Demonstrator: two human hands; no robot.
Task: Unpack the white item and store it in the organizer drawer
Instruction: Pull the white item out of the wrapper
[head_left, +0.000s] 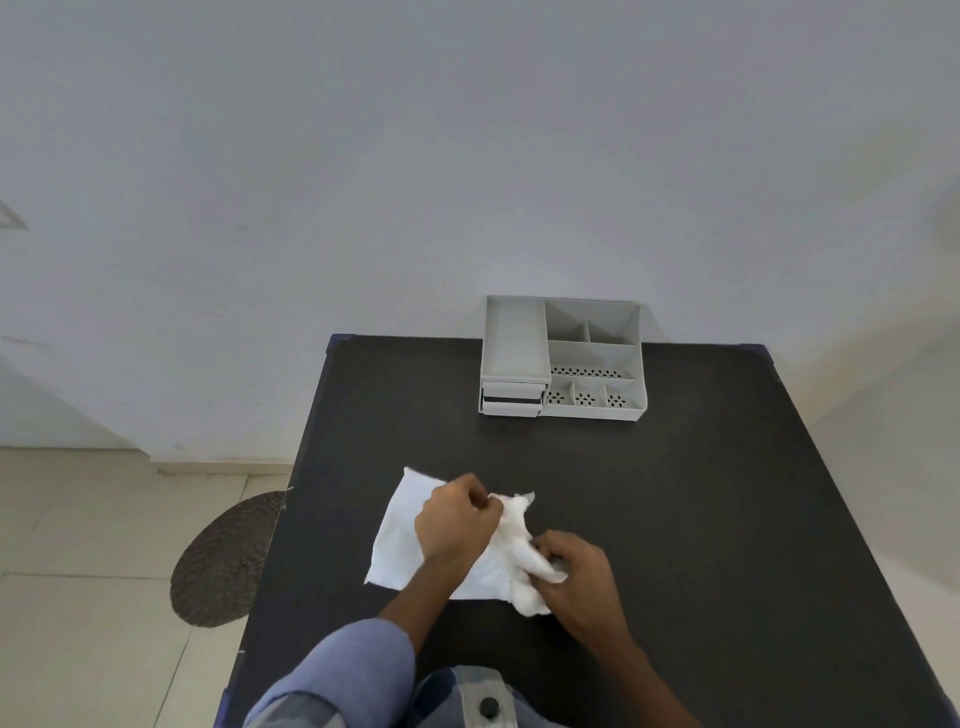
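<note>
A white tissue-like sheet lies on the black table, flat at its left and crumpled at its right. My left hand pinches the crumpled upper edge near the sheet's middle. My right hand grips the bunched lower right part of the white sheet; whatever lies inside the bunch is hidden. The grey organizer stands at the table's far edge, with small drawers stacked at its front left, one of them slightly ajar.
The organizer has open compartments on top and at its right. A dark oval mat lies on the tiled floor left of the table. A pale wall rises behind the table.
</note>
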